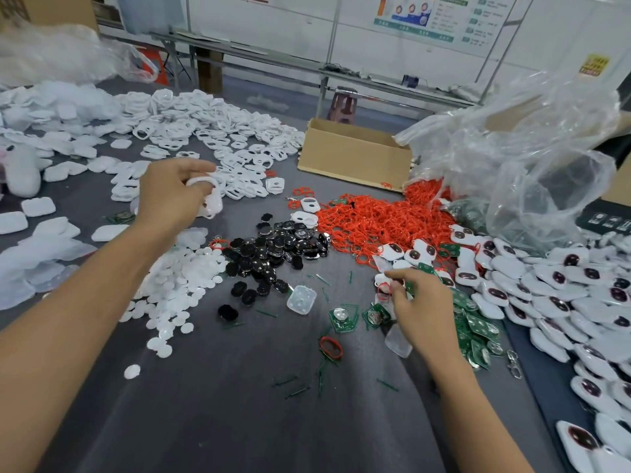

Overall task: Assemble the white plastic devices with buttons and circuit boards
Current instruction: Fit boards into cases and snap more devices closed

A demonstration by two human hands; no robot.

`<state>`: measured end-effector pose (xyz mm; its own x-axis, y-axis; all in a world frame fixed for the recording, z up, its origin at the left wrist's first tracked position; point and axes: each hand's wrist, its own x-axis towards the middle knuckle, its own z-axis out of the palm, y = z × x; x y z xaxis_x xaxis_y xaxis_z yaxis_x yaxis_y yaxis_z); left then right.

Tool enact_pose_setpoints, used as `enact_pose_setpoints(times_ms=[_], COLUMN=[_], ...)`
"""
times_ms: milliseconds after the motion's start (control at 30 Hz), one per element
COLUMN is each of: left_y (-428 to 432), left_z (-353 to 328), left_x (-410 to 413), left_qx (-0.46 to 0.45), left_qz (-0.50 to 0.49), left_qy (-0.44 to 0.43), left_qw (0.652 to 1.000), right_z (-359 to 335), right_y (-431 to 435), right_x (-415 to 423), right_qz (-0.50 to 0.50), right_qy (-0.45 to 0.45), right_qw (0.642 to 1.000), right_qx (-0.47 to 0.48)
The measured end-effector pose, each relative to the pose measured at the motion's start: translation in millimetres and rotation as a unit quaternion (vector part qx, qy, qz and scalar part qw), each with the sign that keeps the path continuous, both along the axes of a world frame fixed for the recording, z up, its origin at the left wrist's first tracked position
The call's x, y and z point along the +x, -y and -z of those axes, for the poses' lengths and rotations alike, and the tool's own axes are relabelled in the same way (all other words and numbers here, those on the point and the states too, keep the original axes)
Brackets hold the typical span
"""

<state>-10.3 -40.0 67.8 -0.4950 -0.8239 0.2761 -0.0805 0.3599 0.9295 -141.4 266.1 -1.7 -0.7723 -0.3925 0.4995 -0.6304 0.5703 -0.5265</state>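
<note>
Fingers of left hand [170, 192] clasp white shell [209, 196], right hand [418, 302] pinches red ring [384, 291]; bare cloth [239, 404] nearside.

Beyond my grey-covered worktable [239, 404] runs a long metal-framed bench [273, 63] against a pale wall [290, 18]. Two posters hang there: a large one [420, 15] with teal and orange graphics, and a small yellow notice [596, 64] further right. A reddish plastic stool [341, 104] stands on the grey floor [273, 97]. The light is even and bright.
</note>
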Motion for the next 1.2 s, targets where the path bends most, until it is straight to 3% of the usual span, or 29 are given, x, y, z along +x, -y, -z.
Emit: enact_pose_setpoints(times_ms=[100, 200, 300, 433, 533, 600, 667, 833, 933, 1067, 1200], left_y=[-57.7, -124.6, -161.8, -167.9, -157.3, -152.3, -150.0, -148.4, -150.0, -153.8, -157.1], left_z=[3.3, 30.3, 52.1, 63.8, 69.9, 71.2, 71.1, 75.8, 79.8, 78.1, 80.5], left_x=[-0.9, -8.2, -16.7, -21.2, -18.8, -15.5, -12.2, -9.2, -8.6, -13.8, -18.7], left_qx=[0.138, 0.27, 0.365, 0.4, 0.312, 0.229, 0.19, 0.217, 0.301, 0.366, 0.317], left_qz=[0.085, 0.226, 0.266, 0.248, 0.258, 0.29, 0.315, 0.283, 0.298, 0.313, 0.292], left_qy=[-0.007, 0.04, 0.1, 0.1, 0.132, 0.156, 0.164, 0.131, 0.057, -0.055, -0.063], left_qw=[0.987, 0.935, 0.887, 0.877, 0.905, 0.916, 0.915, 0.925, 0.904, 0.875, 0.9], right_z=[-13.0, -21.6, -20.9, -14.9, -12.8, -10.9, -9.5, -14.8, -13.9, -10.6, -10.0], right_y=[19.9, 47.3, 65.5, 69.9, 69.2, 66.2, 61.9, 46.0, 32.8, 24.0, 23.1], right_x=[-19.8, -42.5, -59.3, -65.9, -69.0, -70.9, -70.9, -55.2, -39.6, -17.9, -6.3], right_qz=[0.011, 0.013, 0.014, 0.019, 0.021, 0.021, 0.017, 0.0, 0.0, -0.058, -0.082], right_qy=[0.006, 0.036, 0.055, 0.04, 0.027, 0.029, 0.043, 0.079, 0.131, 0.188, 0.191], right_qw=[0.999, 0.995, 0.98, 0.968, 0.966, 0.971, 0.987, 0.996, 0.983, 0.972, 0.97], right_qx=[0.033, 0.097, 0.189, 0.249, 0.256, 0.235, 0.155, -0.039, -0.127, -0.131, -0.126])
